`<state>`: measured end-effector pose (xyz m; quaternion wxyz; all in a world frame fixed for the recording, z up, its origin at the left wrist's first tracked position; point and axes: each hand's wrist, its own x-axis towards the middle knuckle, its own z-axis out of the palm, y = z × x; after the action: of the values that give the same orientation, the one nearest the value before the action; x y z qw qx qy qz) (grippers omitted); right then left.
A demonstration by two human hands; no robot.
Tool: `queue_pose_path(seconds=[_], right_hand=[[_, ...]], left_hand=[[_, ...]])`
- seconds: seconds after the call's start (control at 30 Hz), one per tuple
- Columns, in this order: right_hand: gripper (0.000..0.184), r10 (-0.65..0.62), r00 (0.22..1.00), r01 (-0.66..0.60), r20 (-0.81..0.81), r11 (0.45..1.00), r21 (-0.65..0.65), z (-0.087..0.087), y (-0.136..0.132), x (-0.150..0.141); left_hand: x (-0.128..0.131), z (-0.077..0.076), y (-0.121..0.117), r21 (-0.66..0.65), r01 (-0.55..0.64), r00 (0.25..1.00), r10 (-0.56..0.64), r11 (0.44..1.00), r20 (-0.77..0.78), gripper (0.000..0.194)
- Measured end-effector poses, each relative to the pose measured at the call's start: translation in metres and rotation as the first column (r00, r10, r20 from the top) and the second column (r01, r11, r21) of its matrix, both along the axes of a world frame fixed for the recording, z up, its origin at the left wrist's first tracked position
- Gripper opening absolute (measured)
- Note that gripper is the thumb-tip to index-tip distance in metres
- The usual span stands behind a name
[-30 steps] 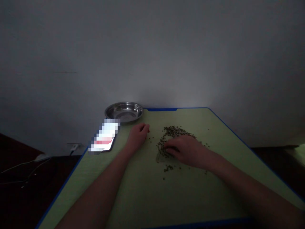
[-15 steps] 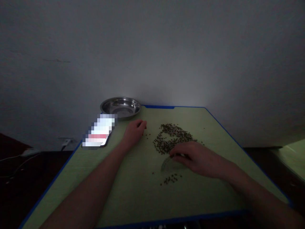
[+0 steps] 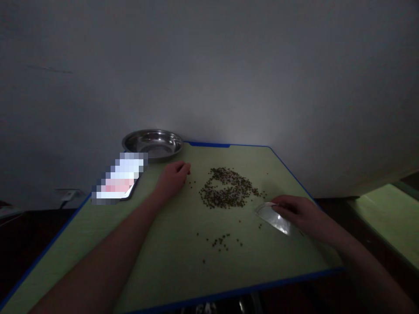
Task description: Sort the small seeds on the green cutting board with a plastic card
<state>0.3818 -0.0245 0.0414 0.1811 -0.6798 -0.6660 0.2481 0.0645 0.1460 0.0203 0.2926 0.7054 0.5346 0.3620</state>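
Small dark beans or seeds [image 3: 225, 198] lie in a loose heap on the light-green table [image 3: 157, 261], and a few more are scattered nearer the front edge. My right hand [image 3: 303, 216], to the right of the heap, pinches a clear half-round plastic piece [image 3: 275, 220] that looks like a protractor. Light glints off its flat face, and it is tilted above the tabletop. Left of the heap, my left hand [image 3: 172, 179] rests with curled fingers beside a few stray beans. Whatever those fingers hold, if anything, is hidden.
A round steel basin [image 3: 153, 144] stands at the back left corner. In front of it is a phone [image 3: 122, 176] with a lit, blurred screen. A plain wall [image 3: 209, 78] rises behind the table. Another green surface [image 3: 389, 218] shows at far right.
My right hand has moved right with the clear plastic piece, away from the heap's front. More scattered beans show near the front. The view has shifted slightly; my left hand stays beside the heap.
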Motion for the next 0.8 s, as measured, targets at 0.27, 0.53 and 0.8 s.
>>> queue_pose_path(seconds=[0.27, 0.53, 0.8], right_hand=[[0.02, 0.117, 0.991, -0.117, 0.058, 0.993, -0.002, 0.001, 0.013, -0.042], [0.018, 0.252, 0.964, -0.256, 0.087, 0.966, 0.032, 0.004, 0.026, -0.087], [0.018, 0.374, 0.901, -0.399, 0.218, 0.913, 0.082, 0.016, 0.054, -0.121]], left_hand=[[0.0, 0.002, -0.002, -0.002, 0.002, 1.0, -0.002, 1.0, 0.003, 0.032], [0.0, 0.002, -0.004, -0.009, 0.009, 1.0, -0.009, 1.0, 0.019, 0.03], [0.0, 0.0, -0.003, -0.012, 0.017, 0.999, -0.017, 1.0, 0.04, 0.03]])
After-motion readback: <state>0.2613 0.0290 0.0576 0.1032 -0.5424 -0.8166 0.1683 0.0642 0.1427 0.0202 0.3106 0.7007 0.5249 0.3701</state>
